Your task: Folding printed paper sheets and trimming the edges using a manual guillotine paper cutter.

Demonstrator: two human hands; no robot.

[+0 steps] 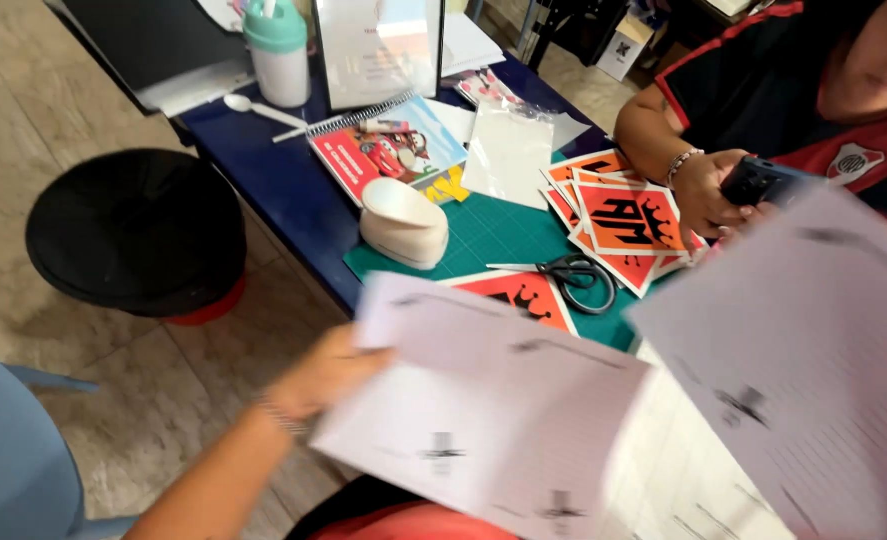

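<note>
My left hand (pixel 328 375) grips the left edge of a pale printed sheet (pixel 483 400), held blurred above the table's near edge. A second pale sheet (pixel 813 350) hangs tilted at the right; whatever holds it is hidden, and my right hand does not show. Beyond the sheets, black scissors (pixel 573 275) lie on a green cutting mat (pixel 493 235), next to a spread of orange and red pennant cards (pixel 628 215). One more pennant card (pixel 523 295) peeks out just past the sheet in my left hand.
A white paper punch (pixel 403 222), a spiral notebook (pixel 388 145), a clear sleeve (pixel 508 150), a white spoon (pixel 258 110) and a teal-lidded bottle (pixel 278 50) sit on the blue table (pixel 263 170). A black round bin (pixel 138 230) stands left. A co-worker's hand (pixel 708 190) holds a dark phone (pixel 758 180).
</note>
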